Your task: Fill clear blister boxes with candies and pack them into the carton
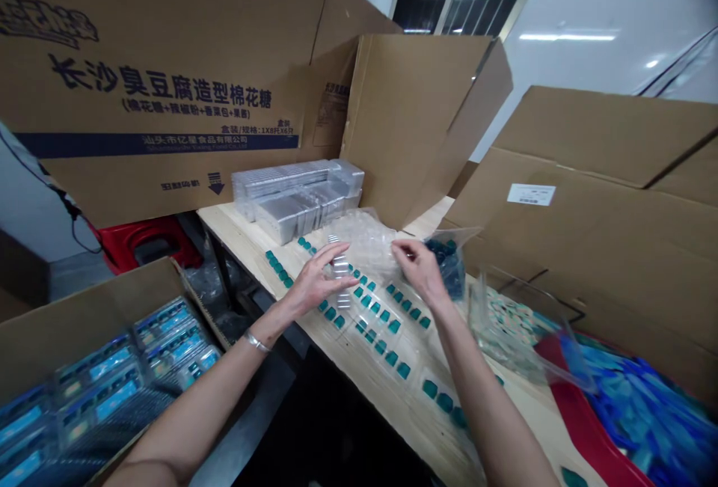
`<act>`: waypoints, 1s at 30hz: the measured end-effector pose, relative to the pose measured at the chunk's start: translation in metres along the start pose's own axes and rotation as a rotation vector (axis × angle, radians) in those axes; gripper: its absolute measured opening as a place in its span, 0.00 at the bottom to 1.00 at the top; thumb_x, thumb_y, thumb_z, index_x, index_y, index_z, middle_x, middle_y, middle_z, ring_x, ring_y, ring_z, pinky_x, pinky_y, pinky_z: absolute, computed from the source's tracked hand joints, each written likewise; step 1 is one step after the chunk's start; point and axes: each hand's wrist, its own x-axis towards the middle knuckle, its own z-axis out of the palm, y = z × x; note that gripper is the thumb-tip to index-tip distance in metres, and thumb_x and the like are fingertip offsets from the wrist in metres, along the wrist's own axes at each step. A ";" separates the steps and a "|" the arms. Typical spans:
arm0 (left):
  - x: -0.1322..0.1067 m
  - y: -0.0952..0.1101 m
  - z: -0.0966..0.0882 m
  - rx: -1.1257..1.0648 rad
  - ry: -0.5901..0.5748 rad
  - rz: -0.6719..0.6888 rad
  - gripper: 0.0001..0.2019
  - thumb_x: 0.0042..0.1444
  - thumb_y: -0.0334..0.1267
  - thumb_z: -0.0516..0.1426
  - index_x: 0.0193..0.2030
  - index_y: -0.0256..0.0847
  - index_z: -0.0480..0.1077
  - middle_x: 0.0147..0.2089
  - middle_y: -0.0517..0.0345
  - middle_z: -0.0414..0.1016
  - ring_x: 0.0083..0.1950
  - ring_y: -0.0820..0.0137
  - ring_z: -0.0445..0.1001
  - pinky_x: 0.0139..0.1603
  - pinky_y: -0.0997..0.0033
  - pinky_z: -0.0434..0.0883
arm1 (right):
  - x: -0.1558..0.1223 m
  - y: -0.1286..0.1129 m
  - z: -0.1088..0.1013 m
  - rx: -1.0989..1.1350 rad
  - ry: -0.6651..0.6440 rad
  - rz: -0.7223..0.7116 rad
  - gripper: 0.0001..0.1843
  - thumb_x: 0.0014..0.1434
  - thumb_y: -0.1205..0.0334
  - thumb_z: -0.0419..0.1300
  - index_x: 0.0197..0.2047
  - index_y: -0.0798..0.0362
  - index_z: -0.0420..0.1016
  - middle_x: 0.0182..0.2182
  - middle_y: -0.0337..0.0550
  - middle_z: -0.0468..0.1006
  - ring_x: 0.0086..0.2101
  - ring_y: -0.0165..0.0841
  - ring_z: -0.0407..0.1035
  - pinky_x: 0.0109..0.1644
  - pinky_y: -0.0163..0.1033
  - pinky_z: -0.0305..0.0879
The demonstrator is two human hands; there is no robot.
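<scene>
A pale wooden tabletop runs away from the viewer, walled in by large brown cardboard cartons with printed lettering; at the far left an open brown cardboard box packed with blue-labelled clear packets sits low beside it, with a red plastic stool behind; a stack of clear plastic moulded trays stands at the tabletop's far end; the left hand, a thin silver bracelet on its wrist, lies nearly flat with fingers spread, its tips resting on a narrow clear ridged plastic strip without closing round it; rows of small teal square pieces cover the wood under and between both hands; the right hand is curled, fingertips drawn together at the edge of a crumpled clear plastic film, though whether it pinches the film cannot be told; just right of it lies a clear bag of dark teal pieces; at the far right, a red plastic bin heaped with blue pieces.
</scene>
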 end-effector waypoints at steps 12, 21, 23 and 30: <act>-0.002 -0.003 0.007 -0.017 -0.086 0.049 0.30 0.48 0.47 0.63 0.58 0.42 0.66 0.61 0.45 0.65 0.62 0.58 0.63 0.61 0.53 0.62 | -0.048 -0.039 0.035 0.052 -0.384 -0.151 0.08 0.55 0.60 0.58 0.30 0.53 0.77 0.33 0.44 0.78 0.36 0.33 0.71 0.42 0.38 0.66; 0.001 0.004 0.006 -0.052 -0.086 0.031 0.27 0.48 0.45 0.63 0.55 0.40 0.69 0.59 0.44 0.67 0.62 0.58 0.64 0.62 0.54 0.61 | -0.050 -0.034 0.037 0.103 -0.340 -0.083 0.09 0.53 0.58 0.59 0.29 0.53 0.77 0.32 0.44 0.78 0.36 0.34 0.71 0.40 0.37 0.66; 0.001 0.004 0.005 -0.063 -0.092 0.036 0.26 0.48 0.44 0.63 0.55 0.39 0.69 0.59 0.44 0.67 0.62 0.58 0.64 0.61 0.54 0.62 | -0.051 -0.035 0.037 0.117 -0.339 -0.078 0.09 0.53 0.58 0.60 0.28 0.53 0.77 0.32 0.44 0.78 0.36 0.34 0.71 0.40 0.37 0.66; -0.004 0.006 0.003 -0.097 -0.069 0.050 0.22 0.53 0.44 0.60 0.55 0.44 0.68 0.63 0.47 0.63 0.62 0.57 0.63 0.36 0.67 0.77 | -0.051 -0.039 0.033 0.217 -0.383 0.030 0.11 0.54 0.55 0.59 0.31 0.54 0.77 0.31 0.41 0.77 0.29 0.30 0.70 0.36 0.36 0.68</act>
